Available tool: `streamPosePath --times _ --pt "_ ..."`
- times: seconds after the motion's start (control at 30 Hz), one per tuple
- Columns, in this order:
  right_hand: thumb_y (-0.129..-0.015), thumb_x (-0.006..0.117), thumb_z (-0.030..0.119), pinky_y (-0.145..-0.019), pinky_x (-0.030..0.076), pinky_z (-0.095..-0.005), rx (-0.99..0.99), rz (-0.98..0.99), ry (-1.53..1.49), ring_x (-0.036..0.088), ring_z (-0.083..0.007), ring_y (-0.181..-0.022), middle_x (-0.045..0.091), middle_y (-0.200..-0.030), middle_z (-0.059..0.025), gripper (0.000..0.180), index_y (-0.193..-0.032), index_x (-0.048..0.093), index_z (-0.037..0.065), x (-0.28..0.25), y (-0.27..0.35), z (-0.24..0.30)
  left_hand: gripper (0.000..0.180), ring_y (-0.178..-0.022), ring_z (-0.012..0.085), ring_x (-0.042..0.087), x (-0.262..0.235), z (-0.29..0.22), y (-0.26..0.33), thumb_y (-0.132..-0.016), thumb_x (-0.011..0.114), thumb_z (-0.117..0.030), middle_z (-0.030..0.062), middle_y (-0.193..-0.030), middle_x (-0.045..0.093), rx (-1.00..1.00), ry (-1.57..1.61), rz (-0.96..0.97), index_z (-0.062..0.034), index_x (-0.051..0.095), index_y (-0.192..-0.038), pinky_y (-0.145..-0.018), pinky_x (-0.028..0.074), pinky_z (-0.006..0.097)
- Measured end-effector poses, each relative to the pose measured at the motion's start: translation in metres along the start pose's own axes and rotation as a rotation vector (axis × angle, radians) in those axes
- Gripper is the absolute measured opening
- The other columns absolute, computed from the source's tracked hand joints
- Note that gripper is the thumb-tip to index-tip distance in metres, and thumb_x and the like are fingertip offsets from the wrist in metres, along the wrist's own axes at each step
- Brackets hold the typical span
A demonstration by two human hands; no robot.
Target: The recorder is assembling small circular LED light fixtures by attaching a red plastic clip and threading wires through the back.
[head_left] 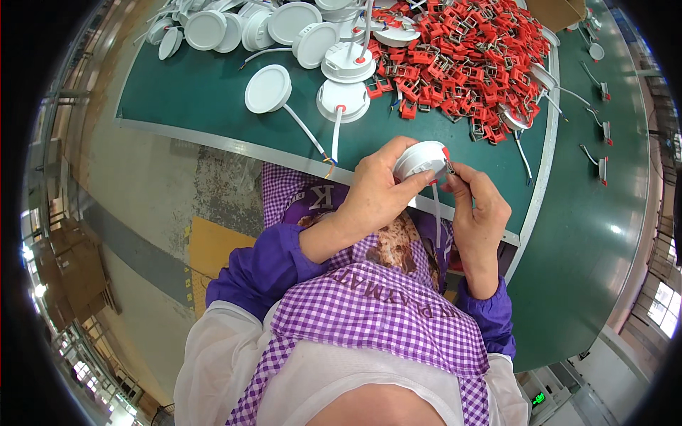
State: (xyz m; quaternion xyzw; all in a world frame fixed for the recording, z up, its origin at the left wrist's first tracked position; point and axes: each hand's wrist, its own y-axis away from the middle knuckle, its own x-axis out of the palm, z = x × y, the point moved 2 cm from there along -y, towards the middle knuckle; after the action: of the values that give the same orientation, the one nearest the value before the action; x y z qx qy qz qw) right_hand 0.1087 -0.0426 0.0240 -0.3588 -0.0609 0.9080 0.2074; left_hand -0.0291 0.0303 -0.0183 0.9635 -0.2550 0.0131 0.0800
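Over the near edge of the green table, my left hand (383, 181) is closed round a round white downlight (420, 160), thumb on its near side. A pale cable (437, 216) hangs down from the lamp. My right hand (477, 206) pinches a small red spring clip (448, 157) at the lamp's right rim; fingertips partly hide it. Just beyond the hands lie a downlight with its pale face up (268, 89) and another with its cable toward me (344, 101).
A big heap of red clips with metal springs (462, 57) covers the table's far right. Many white downlights (295, 23) crowd the far left. A cardboard box (558, 13) stands at the back. On the right, a second green surface (579, 234) carries several lamps in a row.
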Motion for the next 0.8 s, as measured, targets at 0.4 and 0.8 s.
streamPosePath --times 0.4,0.8 --pt "-0.085 0.064 -0.005 -0.062 0.051 -0.0266 0.157 0.023 -0.089 0.065 -0.0134 -0.069 0.067 -0.084 -0.0098 0.015 -0.098 0.062 -0.001 0.002 0.001 -0.010 0.032 -0.075 0.0268 0.070 -0.003 -0.008 -0.007 -0.083 0.073 -0.017 0.0167 -0.084 0.068 0.107 -0.191 0.118 -0.0041 0.059 -0.109 -0.064 0.053 0.036" --pt "-0.084 0.067 -0.004 -0.084 0.050 -0.0264 0.428 0.162 -0.536 0.062 -0.0144 -0.096 0.063 -0.115 -0.0133 0.048 -0.129 0.052 -0.005 -0.035 -0.001 -0.015 0.027 -0.087 0.0082 0.060 0.010 -0.027 0.003 -0.089 0.068 -0.008 0.0040 -0.095 0.063 0.064 -0.062 0.311 -0.0024 0.057 -0.113 -0.072 0.051 0.026"
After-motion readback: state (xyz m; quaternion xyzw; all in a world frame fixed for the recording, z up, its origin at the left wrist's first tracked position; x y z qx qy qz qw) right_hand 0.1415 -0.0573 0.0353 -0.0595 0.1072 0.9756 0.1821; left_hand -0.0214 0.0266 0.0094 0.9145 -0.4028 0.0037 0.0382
